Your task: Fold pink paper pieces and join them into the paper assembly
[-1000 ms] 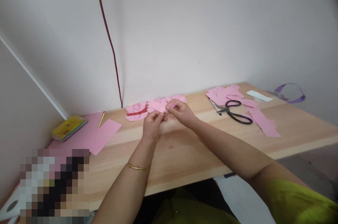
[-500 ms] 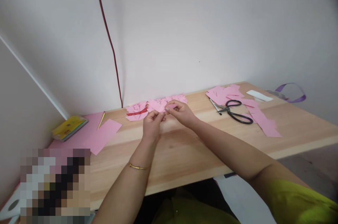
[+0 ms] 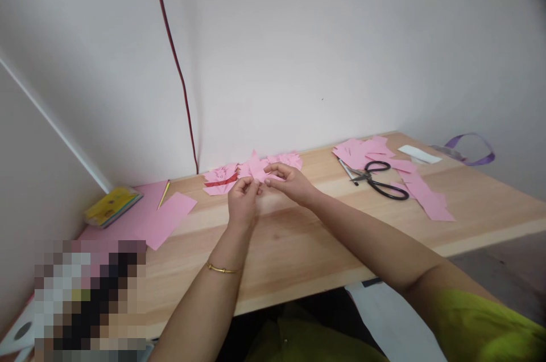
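Above the wooden table (image 3: 281, 248), a small pointed piece of pink paper (image 3: 256, 168) is held up between my two hands. My left hand (image 3: 243, 200) pinches its lower edge, and a gold bangle circles that wrist. My right hand (image 3: 290, 182) has thumb and fingers at the paper's right side. Behind the hands lie folded pink paper pieces (image 3: 285, 160), partly hidden by them. A red strip (image 3: 220, 181) rests on the pink pieces at the left.
Black-handled scissors (image 3: 375, 180), a pen (image 3: 347, 170) and pink scraps (image 3: 426, 194) lie at the right, near a white strip (image 3: 419, 154). At the left are pink sheets (image 3: 170, 217), a pencil (image 3: 163, 194) and a yellow packet (image 3: 113, 206).
The pink paper between my hands now shows more of its shape, with a point standing upward. My left hand has shifted slightly left, and my right fingers have changed their hold.
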The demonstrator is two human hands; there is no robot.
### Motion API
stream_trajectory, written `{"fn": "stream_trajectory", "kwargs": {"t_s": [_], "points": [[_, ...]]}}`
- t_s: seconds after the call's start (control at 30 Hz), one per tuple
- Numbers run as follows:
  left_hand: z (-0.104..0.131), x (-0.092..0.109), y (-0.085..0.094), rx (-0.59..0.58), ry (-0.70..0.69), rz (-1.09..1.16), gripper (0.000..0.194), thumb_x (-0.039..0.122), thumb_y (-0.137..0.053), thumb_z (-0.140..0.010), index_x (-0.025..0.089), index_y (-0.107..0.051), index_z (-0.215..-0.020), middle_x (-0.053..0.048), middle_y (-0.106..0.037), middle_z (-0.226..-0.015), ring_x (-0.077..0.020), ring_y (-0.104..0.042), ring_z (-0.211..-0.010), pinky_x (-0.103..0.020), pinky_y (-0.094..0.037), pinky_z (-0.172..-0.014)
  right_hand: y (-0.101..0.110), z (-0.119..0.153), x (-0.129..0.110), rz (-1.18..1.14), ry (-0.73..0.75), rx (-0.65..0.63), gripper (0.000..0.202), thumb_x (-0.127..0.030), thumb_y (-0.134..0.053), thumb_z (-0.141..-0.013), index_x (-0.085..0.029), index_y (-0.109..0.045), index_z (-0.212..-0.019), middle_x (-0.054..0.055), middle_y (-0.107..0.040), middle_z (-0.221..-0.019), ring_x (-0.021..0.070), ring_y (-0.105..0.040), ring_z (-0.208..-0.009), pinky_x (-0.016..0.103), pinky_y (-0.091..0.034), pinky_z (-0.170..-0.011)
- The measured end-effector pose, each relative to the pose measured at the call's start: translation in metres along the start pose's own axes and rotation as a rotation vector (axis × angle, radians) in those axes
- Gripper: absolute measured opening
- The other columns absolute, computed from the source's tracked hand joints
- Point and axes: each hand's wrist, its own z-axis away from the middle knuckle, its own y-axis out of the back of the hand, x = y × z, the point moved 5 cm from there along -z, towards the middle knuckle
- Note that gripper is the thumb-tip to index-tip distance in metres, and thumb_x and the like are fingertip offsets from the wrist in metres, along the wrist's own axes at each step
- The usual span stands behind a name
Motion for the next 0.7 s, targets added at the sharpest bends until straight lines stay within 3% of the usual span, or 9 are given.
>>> {"fn": "stream_trajectory", "kwargs": {"t_s": [0.33,0.7], "points": [[-0.004,-0.009,-0.002,-0.06,0.078,0.044,0.02,0.031,-0.07,-0.068,0.016,-0.061,-0.078,0.003,-0.057,-0.068,-0.0077,-0.052,-0.06,-0.022,-0.043,-0.063,-0.002,0.0,0.008,-0.091,-0.071,-0.03,0.021,-0.036,-0.062,-0.074,-0.019,-0.053,-0.081,-0.003,-0.057,-0.072,0.0111,-0.051,-0.068,0.024,-0.038,-0.066],[-0.002,-0.006,-0.005,-0.103,0.051,0.157,0.018,0.029,-0.063,-0.074,0.015,-0.055,-0.067,0.003,-0.051,-0.061,-0.0078,-0.049,-0.06,-0.02,-0.04,-0.063,-0.01,0.003,0.005,-0.101,-0.066,-0.131,0.027,-0.04,-0.061,-0.075,-0.019,-0.045,-0.074,-0.006,-0.04,-0.062,0.0082,-0.036,-0.056,0.022,-0.027,-0.054]]}}
